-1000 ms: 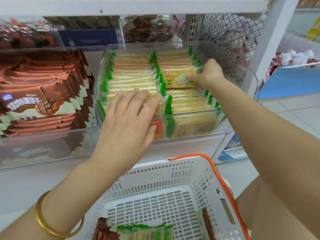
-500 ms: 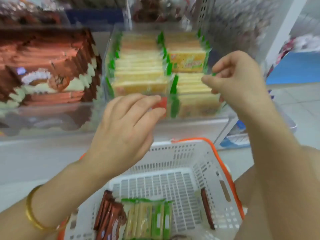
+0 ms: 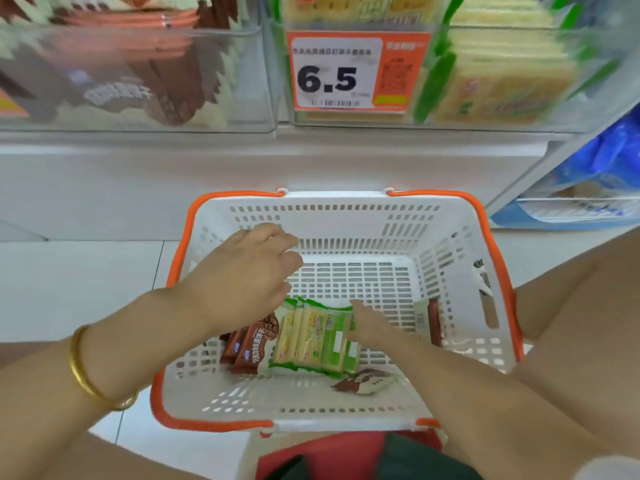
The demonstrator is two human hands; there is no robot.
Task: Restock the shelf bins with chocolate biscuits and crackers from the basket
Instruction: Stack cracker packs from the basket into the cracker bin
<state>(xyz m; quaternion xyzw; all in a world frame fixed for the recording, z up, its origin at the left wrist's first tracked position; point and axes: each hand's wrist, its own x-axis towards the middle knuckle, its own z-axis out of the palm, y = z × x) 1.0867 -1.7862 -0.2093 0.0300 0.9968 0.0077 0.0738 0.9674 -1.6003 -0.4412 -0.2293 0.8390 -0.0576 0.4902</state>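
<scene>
Shelf bins (image 3: 145, 112) look nearly full from here, but I've got a few crackers (image 3: 311, 337) and chocolate biscuits (image 3: 252, 344) left in the basket (image 3: 346, 204), left hand (image 3: 249, 271) hovering loose and empty, right hand (image 3: 369, 325) on the crackers, can't tell if gripping.

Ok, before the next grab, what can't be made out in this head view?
Head view only:
- Right hand: whether it grips the cracker packs or just touches them; its own back hides the fingertips.
- Chocolate biscuit packs: count unclear, left hand overlaps them.
- Shelf bins: fill level, cut off by the top edge and motion-blurred.
- Price tag: small print too blurred; only 6.5 reads.
</scene>
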